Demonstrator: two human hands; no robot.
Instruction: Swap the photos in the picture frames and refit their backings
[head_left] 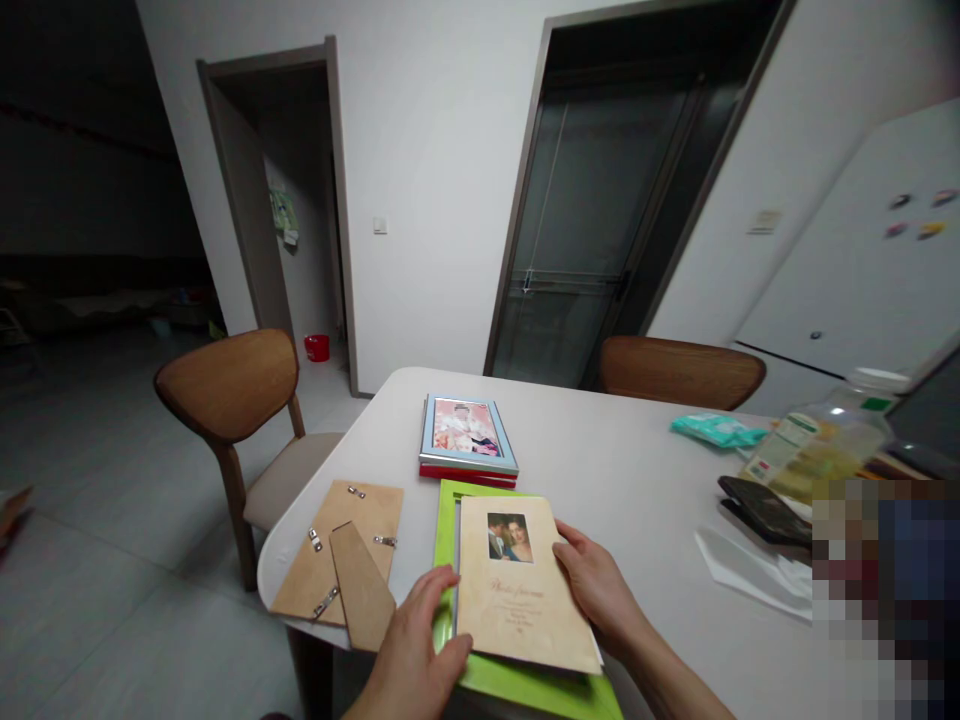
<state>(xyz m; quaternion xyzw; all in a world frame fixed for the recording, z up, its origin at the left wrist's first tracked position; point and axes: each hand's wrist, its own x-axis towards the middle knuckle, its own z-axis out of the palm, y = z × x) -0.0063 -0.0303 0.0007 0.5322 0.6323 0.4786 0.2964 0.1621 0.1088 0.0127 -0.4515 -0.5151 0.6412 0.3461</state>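
A lime-green photo frame (510, 678) lies at the table's near edge. Over its opening sits a cream paper insert (514, 605) printed with a small picture of a couple, its right side off the frame's border. My right hand (600, 585) grips the insert's right edge, thumb on top and fingers partly hidden beneath. Across the frame's left border rests my left hand (420, 640), thumb and fingers apart, fingertips at the insert's left edge. To the left lies a brown backing board (367, 560) with metal clips and a stand leg.
Beyond the green frame, a blue-bordered framed picture (465, 435) is stacked on a red frame (469, 478). On the right are a teal packet (716, 430), a large plastic bottle (832, 440), a dark phone-like object (765, 510) and white paper (750, 575). Wooden chairs (232, 385) stand around the table.
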